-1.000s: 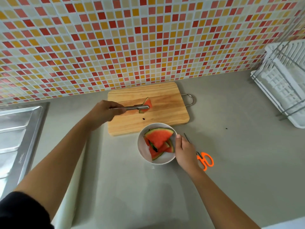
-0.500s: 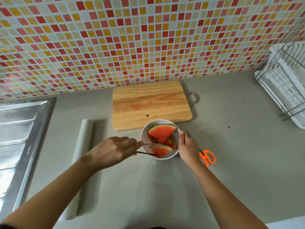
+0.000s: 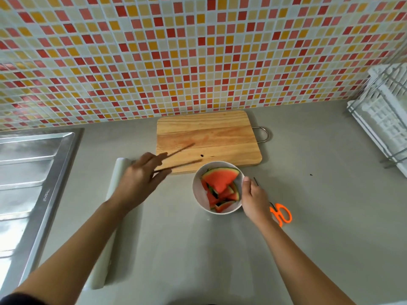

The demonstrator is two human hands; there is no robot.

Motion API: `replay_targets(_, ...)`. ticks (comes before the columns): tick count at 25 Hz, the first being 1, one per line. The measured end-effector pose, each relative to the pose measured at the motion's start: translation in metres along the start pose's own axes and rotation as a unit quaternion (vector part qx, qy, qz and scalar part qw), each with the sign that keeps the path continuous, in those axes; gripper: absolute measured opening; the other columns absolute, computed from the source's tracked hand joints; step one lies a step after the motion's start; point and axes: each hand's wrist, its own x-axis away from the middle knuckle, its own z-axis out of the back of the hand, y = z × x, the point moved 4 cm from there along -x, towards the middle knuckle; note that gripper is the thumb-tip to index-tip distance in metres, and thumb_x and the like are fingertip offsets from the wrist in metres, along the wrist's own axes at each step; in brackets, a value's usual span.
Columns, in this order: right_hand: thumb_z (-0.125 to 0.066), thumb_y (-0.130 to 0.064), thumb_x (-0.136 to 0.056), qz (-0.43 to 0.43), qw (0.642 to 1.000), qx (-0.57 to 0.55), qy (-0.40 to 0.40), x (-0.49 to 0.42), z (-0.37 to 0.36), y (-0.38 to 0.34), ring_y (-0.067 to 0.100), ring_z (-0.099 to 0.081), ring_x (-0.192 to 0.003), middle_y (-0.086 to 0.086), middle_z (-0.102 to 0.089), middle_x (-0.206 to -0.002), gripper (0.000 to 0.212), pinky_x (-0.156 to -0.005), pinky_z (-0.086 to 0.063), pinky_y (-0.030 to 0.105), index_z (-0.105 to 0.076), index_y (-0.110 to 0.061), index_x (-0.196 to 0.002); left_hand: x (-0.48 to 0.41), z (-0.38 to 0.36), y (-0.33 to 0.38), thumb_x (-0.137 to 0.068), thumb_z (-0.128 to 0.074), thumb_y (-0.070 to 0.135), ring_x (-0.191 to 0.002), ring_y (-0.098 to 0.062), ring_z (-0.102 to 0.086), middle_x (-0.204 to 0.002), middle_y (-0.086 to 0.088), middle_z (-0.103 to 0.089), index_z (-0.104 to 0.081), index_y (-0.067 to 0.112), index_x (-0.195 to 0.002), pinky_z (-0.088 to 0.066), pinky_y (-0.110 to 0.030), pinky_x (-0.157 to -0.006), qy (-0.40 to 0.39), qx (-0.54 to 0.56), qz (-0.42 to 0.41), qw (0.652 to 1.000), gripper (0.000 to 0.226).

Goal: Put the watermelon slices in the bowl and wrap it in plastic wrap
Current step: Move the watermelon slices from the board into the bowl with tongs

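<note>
Watermelon slices [image 3: 220,183] in bowl [image 3: 199,194], right grip [image 3: 253,199] on rim, left grip [image 3: 138,179] holding tongs [image 3: 182,165]

Cutting board [image 3: 209,139], orange scissors [image 3: 273,212] — sink [image 3: 33,172], dish rack [image 3: 385,128].

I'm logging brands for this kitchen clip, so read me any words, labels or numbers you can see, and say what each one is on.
Stamped mark on the steel sink rim: too small and blurred to read.
Nothing else: no text shows on the bowl, cutting board, tongs, scissors or plastic wrap roll.
</note>
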Motion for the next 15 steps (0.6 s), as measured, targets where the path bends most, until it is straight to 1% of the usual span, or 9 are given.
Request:
replay_targets(1,-0.028,-0.034,-0.098,-0.001,1.000,0.001,-0.001,-0.001,-0.001,0.000,0.010,-0.046,-0.054,0.000,-0.047,-0.054,0.042,-0.049,-0.027,0.034,-0.035,-0.023,-0.058,-0.005,-0.009,-0.007,-0.086,-0.067,0.017,-0.070,-0.030,-0.065,-0.090,-0.018,-0.064,-0.065,-0.001,-0.113,-0.050,-0.030,-0.066,0.014,0.022,0.098,0.995,0.033)
replay_targets(2,-0.028,-0.033,-0.098,-0.002,1.000,0.004,-0.002,-0.001,-0.001,0.000,0.009,-0.045,-0.054,-0.001,-0.047,-0.054,0.041,-0.050,-0.027,0.035,-0.035,-0.023,-0.059,-0.010,-0.022,-0.012,-0.087,-0.065,0.016,-0.072,-0.034,-0.064,-0.090,-0.020,-0.063,-0.065,-0.002,-0.112,-0.047,-0.031,-0.067,0.013,0.031,0.182,0.983,0.031)
replay_targets(3,-0.028,-0.033,-0.098,-0.001,1.000,0.010,-0.005,-0.003,-0.002,0.000,0.008,-0.045,-0.053,-0.002,-0.047,-0.055,0.041,-0.051,-0.027,0.035,-0.036,-0.024,-0.059,-0.016,-0.036,-0.016,-0.089,-0.062,0.017,-0.077,-0.037,-0.062,-0.093,-0.021,-0.061,-0.064,-0.002,-0.113,-0.045,-0.033,-0.069,0.003,0.029,0.250,0.968,0.030)
replay_targets(5,-0.028,-0.033,-0.098,0.005,1.000,0.019,-0.009,-0.005,-0.002,0.000,0.005,-0.043,-0.054,-0.004,-0.047,-0.055,0.041,-0.049,-0.027,0.033,-0.037,-0.024,-0.059,-0.030,-0.062,-0.021,-0.094,-0.053,0.022,-0.088,-0.039,-0.059,-0.104,-0.022,-0.058,-0.058,-0.001,-0.117,-0.045,-0.038,-0.073,-0.011,0.023,0.352,0.936,0.033)
replay_targets(6,-0.028,-0.033,-0.098,0.007,1.000,0.019,-0.009,-0.006,-0.002,0.000,0.005,-0.044,-0.054,-0.004,-0.048,-0.056,0.041,-0.049,-0.029,0.031,-0.038,-0.024,-0.060,-0.038,-0.072,-0.023,-0.095,-0.050,0.023,-0.092,-0.038,-0.058,-0.111,-0.021,-0.055,-0.056,0.000,-0.120,-0.045,-0.039,-0.076,-0.009,0.028,0.388,0.921,0.035)
replay_targets(8,-0.028,-0.034,-0.098,0.011,1.000,0.012,-0.012,-0.005,-0.002,0.001,0.009,-0.049,-0.058,-0.001,-0.051,-0.058,0.039,-0.051,-0.035,0.031,-0.042,-0.025,-0.062,-0.053,-0.086,-0.025,-0.095,-0.049,0.026,-0.094,-0.034,-0.056,-0.120,-0.018,-0.049,-0.054,0.001,-0.121,-0.046,-0.040,-0.079,0.009,0.045,0.434,0.900,0.036)
replay_targets(10,-0.029,-0.034,-0.098,0.009,1.000,0.001,-0.014,-0.004,-0.002,0.002,0.013,-0.053,-0.061,0.001,-0.054,-0.061,0.039,-0.055,-0.038,0.033,-0.046,-0.023,-0.065,-0.064,-0.096,-0.027,-0.094,-0.049,0.033,-0.095,-0.033,-0.056,-0.122,-0.015,-0.047,-0.056,0.003,-0.117,-0.048,-0.042,-0.079,0.003,0.022,0.461,0.887,0.038)
replay_targets(12,-0.030,-0.032,-0.098,0.003,1.000,-0.006,-0.013,-0.005,-0.003,0.002,0.014,-0.052,-0.061,-0.001,-0.052,-0.059,0.038,-0.055,-0.035,0.033,-0.044,-0.026,-0.062,-0.071,-0.105,-0.034,-0.094,-0.047,0.040,-0.103,-0.034,-0.054,-0.122,-0.014,-0.048,-0.056,0.007,-0.118,-0.049,-0.047,-0.083,-0.027,-0.021,0.476,0.879,0.043)
replay_targets(15,-0.034,-0.026,-0.098,0.014,1.000,-0.014,0.003,-0.005,-0.002,0.000,0.011,-0.048,-0.058,-0.006,-0.048,-0.057,0.039,-0.055,-0.031,0.032,-0.038,-0.031,-0.059,-0.076,-0.113,-0.048,-0.094,-0.047,0.039,-0.110,-0.034,-0.048,-0.122,-0.014,-0.051,-0.054,0.007,-0.122,-0.047,-0.047,-0.090,-0.043,-0.039,0.488,0.871,0.043)
